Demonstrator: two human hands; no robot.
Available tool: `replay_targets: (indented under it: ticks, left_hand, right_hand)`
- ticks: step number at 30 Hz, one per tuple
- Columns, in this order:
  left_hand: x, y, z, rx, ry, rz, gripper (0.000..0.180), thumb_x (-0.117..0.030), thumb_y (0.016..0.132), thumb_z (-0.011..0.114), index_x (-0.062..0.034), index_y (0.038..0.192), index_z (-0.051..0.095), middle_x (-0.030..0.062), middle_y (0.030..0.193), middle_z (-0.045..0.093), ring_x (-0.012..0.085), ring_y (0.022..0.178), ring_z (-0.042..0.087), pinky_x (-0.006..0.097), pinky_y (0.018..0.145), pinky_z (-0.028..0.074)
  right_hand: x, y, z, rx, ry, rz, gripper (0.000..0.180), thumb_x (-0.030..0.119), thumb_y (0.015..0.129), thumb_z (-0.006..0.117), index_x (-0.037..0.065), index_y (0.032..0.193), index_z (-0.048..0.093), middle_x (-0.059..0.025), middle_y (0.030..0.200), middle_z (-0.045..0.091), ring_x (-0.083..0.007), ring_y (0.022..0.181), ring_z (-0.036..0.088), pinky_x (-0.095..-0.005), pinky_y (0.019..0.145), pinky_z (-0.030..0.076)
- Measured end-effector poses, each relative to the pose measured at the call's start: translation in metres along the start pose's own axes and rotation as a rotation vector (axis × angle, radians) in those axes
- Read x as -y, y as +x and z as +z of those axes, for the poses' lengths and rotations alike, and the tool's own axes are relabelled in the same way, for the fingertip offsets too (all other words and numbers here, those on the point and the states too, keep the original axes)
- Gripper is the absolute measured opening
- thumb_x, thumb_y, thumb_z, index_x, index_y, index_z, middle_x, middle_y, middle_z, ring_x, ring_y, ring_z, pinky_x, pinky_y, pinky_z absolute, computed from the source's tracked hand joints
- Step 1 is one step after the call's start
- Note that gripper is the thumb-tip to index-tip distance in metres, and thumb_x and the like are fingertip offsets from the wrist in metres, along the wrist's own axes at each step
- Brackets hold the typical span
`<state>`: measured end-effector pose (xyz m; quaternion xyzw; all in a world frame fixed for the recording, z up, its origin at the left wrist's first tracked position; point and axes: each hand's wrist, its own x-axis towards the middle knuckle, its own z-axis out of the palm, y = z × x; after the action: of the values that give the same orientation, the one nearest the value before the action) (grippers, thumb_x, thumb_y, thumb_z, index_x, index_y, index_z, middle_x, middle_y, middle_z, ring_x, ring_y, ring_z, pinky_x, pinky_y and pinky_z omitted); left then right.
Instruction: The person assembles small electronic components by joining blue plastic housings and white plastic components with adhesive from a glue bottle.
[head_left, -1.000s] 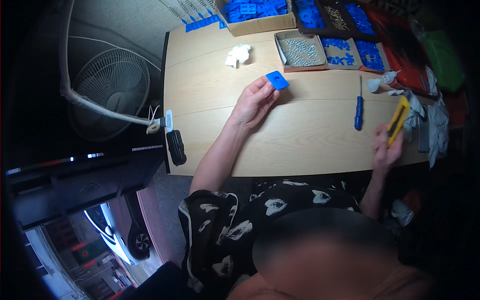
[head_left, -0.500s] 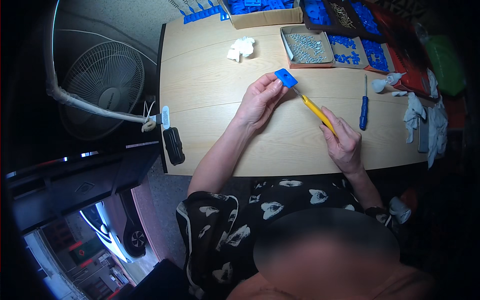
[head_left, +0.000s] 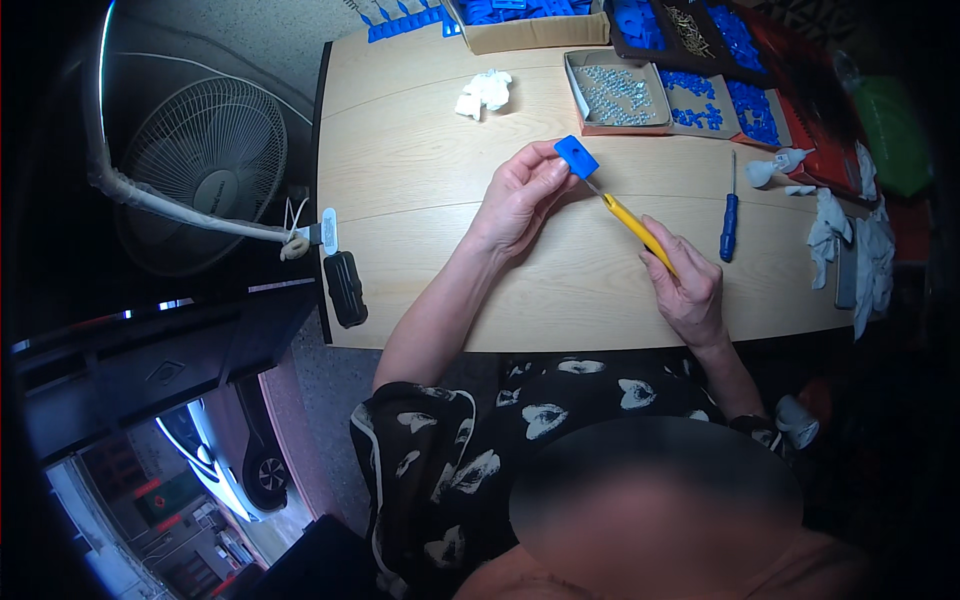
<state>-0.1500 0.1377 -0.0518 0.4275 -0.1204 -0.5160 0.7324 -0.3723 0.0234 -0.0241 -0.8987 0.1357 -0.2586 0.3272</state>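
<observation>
Pinched between thumb and fingers, a blue plate (head_left: pixel 582 161) is held at its lower left edge by the left hand (head_left: pixel 520 198), raised over the table (head_left: pixel 420 290). By the right hand (head_left: pixel 690 292) a yellow knife (head_left: pixel 640 230) is grasped near its rear end, with its blade (head_left: pixel 595 188) pointed away from the palm.

From the right hand, the plate lies up and to the left, at the far end of the knife. Both long axes are slanted much alike, from upper left to lower right, and the blade is brought to the plate's lower right end, just beside the left fingers. The plate is thus nearer to the left hand; from the right it is parted by the knife's length.

Whether the plate is touched by the blade, or only overlapped in view, cannot be told. Its underside is hidden, as are the left fingertips behind it. The knife's rear is covered by the right hand. Beyond, a box (head_left: pixel 540 38) of blue parts (head_left: pixel 505 10) is cut off by the upper edge.
</observation>
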Motion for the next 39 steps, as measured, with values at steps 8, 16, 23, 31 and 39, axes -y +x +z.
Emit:
replay_targets:
  ticks: [8, 16, 23, 31, 39]
  left_hand:
    - [-0.003, -0.002, 0.006, 0.040, 0.112, 0.049, 0.025, -0.009, 0.096, 0.059, -0.0035, 0.120, 0.055, 0.0079, 0.113, 0.064, 0.0169, 0.109, 0.062, 0.033, 0.101, 0.049]
    - [0.001, -0.003, 0.009, 0.058, 0.207, 0.147, 0.028, -0.004, 0.095, 0.059, 0.0028, 0.120, 0.051, 0.0127, 0.113, 0.064, 0.0173, 0.106, 0.063, 0.030, 0.098, 0.051]
    - [0.002, -0.003, 0.012, 0.065, 0.269, 0.203, 0.028, -0.002, 0.095, 0.058, 0.0037, 0.121, 0.049, 0.0127, 0.115, 0.062, 0.0172, 0.109, 0.062, 0.029, 0.098, 0.050]
    - [0.014, -0.002, 0.008, 0.048, 0.414, 0.351, 0.028, 0.002, 0.094, 0.058, 0.0039, 0.120, 0.049, 0.0122, 0.115, 0.060, 0.0171, 0.108, 0.062, 0.029, 0.097, 0.052]
    - [0.027, 0.000, 0.013, -0.017, 0.460, 0.436, 0.027, 0.004, 0.091, 0.060, 0.0046, 0.116, 0.049, 0.0138, 0.111, 0.061, 0.0164, 0.105, 0.063, 0.027, 0.094, 0.053]
  right_hand:
    - [0.001, 0.002, -0.001, -0.028, 0.039, -0.015, 0.042, 0.003, 0.086, 0.068, -0.002, 0.126, 0.058, -0.0179, 0.087, 0.066, -0.0282, 0.074, 0.069, -0.0341, 0.062, 0.054]
    - [0.000, 0.004, 0.001, -0.006, 0.056, 0.024, 0.042, 0.005, 0.087, 0.068, -0.001, 0.127, 0.058, -0.0180, 0.088, 0.066, -0.0283, 0.077, 0.069, -0.0346, 0.063, 0.055]
    - [0.001, 0.005, 0.002, -0.010, 0.076, 0.033, 0.041, 0.005, 0.087, 0.067, -0.001, 0.127, 0.057, -0.0191, 0.092, 0.067, -0.0294, 0.080, 0.070, -0.0349, 0.066, 0.056]
    - [0.006, 0.001, 0.005, -0.012, 0.040, 0.063, 0.041, 0.006, 0.088, 0.067, 0.000, 0.128, 0.057, -0.0179, 0.089, 0.066, -0.0292, 0.076, 0.069, -0.0358, 0.063, 0.055]
    - [0.000, -0.001, 0.015, -0.045, -0.145, 0.070, 0.042, 0.007, 0.087, 0.067, 0.001, 0.128, 0.057, -0.0146, 0.085, 0.065, -0.0294, 0.071, 0.068, -0.0361, 0.059, 0.055]
